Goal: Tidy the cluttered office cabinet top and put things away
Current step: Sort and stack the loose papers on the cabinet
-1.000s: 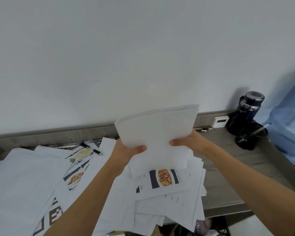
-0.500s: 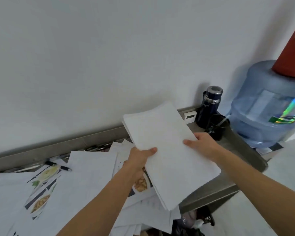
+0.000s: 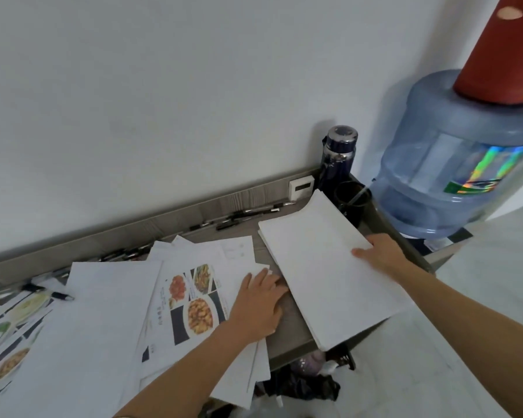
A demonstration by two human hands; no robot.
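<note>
On the grey tabletop (image 3: 287,327), at its right end, the right hand (image 3: 384,254) is pinching the paper stack (image 3: 323,273), the left hand (image 3: 260,303) is resting straight fingers (image 3: 254,280) on loose sheets (image 3: 112,297), and the stack, overhanging the front edge, is risking sliding off if released.

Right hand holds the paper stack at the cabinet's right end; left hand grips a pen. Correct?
No: the left hand grips no pen; it lies flat on the loose printouts, as the head view shows. The right hand does hold the paper stack.
</note>
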